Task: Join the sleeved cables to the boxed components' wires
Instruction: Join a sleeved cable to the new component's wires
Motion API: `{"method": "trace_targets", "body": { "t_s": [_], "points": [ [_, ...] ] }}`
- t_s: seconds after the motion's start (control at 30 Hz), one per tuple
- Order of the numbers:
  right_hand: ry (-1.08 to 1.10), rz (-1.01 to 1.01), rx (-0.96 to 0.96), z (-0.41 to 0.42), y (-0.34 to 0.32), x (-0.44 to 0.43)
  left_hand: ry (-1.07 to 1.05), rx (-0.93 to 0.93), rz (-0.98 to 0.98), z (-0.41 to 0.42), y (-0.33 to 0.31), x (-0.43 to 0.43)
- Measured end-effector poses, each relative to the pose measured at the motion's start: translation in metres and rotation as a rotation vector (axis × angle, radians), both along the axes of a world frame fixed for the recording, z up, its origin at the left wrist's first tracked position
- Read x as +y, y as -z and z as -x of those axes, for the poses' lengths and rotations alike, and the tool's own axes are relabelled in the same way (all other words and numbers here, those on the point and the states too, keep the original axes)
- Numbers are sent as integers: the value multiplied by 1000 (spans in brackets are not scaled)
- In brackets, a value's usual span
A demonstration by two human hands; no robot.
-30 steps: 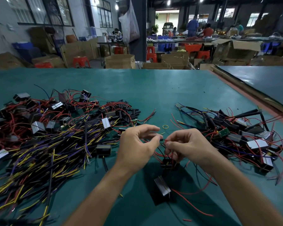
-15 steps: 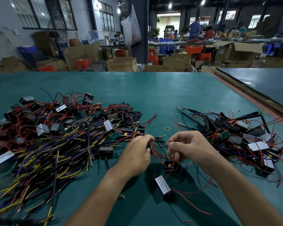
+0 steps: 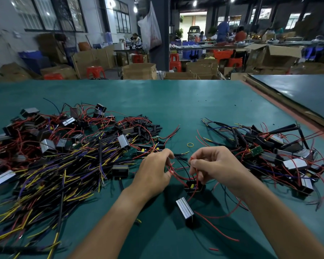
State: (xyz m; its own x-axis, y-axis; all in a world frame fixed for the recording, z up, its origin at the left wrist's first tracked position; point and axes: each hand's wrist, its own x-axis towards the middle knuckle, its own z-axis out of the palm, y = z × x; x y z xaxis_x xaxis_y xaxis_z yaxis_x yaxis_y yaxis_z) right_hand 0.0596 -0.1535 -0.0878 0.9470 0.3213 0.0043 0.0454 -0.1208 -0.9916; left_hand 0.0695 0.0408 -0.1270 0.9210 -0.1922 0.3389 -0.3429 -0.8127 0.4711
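Green mat covers the surface point(image 3: 176, 101). Both hands work near its middle, close together but not touching.

Left hand point(image 3: 153, 172): fingers point(image 3: 166, 153) curled, thumb and forefinger pinching a black sleeved cable point(image 3: 180, 156). Its free end points right, with a yellow tip showing.

Right hand point(image 3: 215, 167): fingers point(image 3: 196, 162) curled, pinching the end of a red wire point(image 3: 192, 158) at the thumb tip. Red wires loop down between the hands to a small black component point(image 3: 192, 185), which lies on the surface just below the right fingers. Whether the cable end and wire end touch: cannot tell, too small.

Silver box point(image 3: 184, 207) lies nearer the person, between the forearms, set at an angle, with a red lead trailing to the right.

Left of the hands: large heap of sleeved cables point(image 3: 54, 176), black with yellow and purple ends. Behind it is a heap of boxed components point(image 3: 45, 135) tangled in red wires. Short black tubing pieces point(image 3: 148, 126) sit at that heap's right edge.

Right of the hands: second heap point(image 3: 281, 156), boxes mixed with black cables and red wires. A green circuit board point(image 3: 256, 150) sits on its near-left edge.

Yellow rubber band point(image 3: 190, 144) lies alone just beyond the hands. Short red scrap point(image 3: 213, 249) lies near the bottom edge.
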Motion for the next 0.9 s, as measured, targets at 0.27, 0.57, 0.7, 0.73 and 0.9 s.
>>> {"method": "trace_targets", "body": {
  "t_s": [0.27,0.57,0.7,0.73,0.9],
  "points": [
    [8,19,-5,-1,0,0,-119,58,71,5,-12,6],
    [-27,4,-18,6,-2,9,177,536,1184,19,-66,25],
    [-81,10,-45,13,-5,16,297,571,1416,20,-65,12],
    [-93,12,-56,15,-6,17,293,563,1462,20,-63,10],
    [-92,-21,-84,15,-4,20,226,492,1493,19,-60,4]
  ]
}}
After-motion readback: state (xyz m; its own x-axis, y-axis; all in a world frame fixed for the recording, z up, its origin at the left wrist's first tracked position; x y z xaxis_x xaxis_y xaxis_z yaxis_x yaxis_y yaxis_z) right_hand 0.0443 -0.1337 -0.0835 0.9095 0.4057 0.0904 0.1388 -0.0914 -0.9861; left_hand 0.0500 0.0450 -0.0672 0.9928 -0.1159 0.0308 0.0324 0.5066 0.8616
